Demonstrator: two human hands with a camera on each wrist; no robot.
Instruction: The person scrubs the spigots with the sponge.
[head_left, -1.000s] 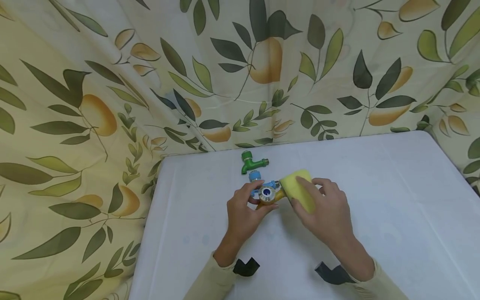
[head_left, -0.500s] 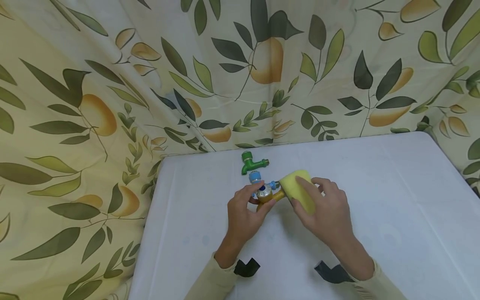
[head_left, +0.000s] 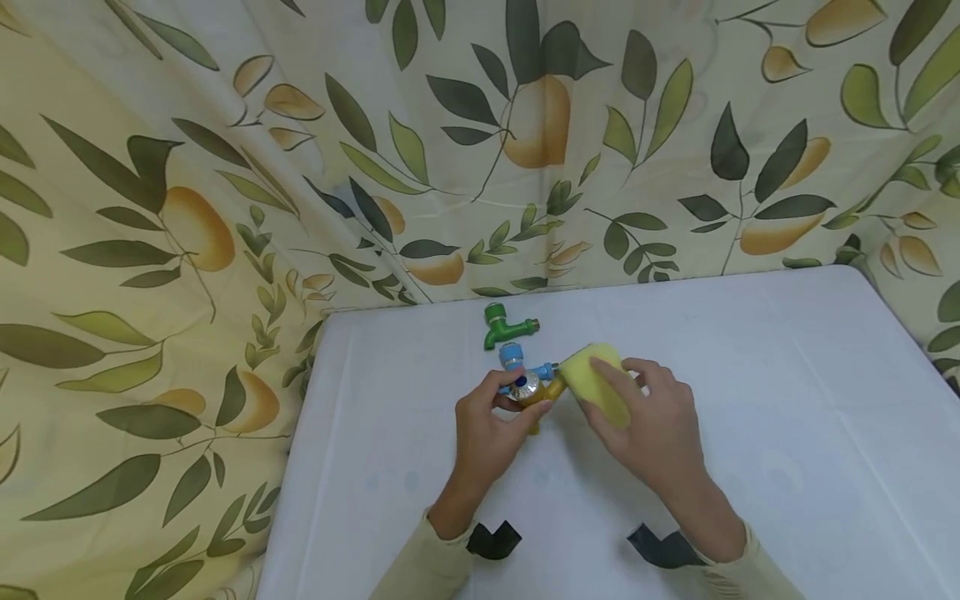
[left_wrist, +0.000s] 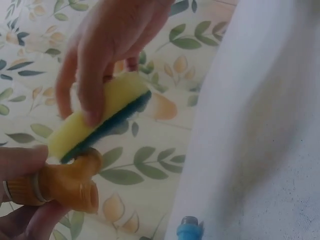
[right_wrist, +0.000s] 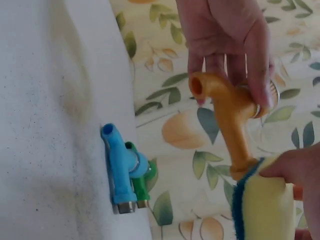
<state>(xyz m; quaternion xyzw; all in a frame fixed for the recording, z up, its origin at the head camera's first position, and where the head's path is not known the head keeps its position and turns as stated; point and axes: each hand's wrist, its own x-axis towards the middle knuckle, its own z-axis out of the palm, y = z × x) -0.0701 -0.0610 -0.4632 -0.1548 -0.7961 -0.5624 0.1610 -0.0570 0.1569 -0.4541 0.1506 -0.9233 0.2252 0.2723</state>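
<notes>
My left hand (head_left: 491, 429) pinches an orange-yellow tap (head_left: 553, 388) by its round knob, which has a silver and blue cap. In the right wrist view the tap (right_wrist: 231, 115) hangs above the table with its spout at the upper left. My right hand (head_left: 656, 421) holds a yellow sponge (head_left: 596, 379) between thumb and fingers. The dark green scouring side of the sponge (left_wrist: 102, 112) lies against the end of the tap's pipe (left_wrist: 89, 162) in the left wrist view.
A blue tap (head_left: 512, 357) lies on the white table (head_left: 780, 417) just behind my left hand. Behind it is a green tap (head_left: 510, 327), near the back edge. Patterned cloth (head_left: 420, 150) hangs behind and left of the table.
The orange-yellow tap has turned in my left hand: its silver cap now faces more to the left and its spout shows below my fingers. My right hand and the sponge have hardly moved.
</notes>
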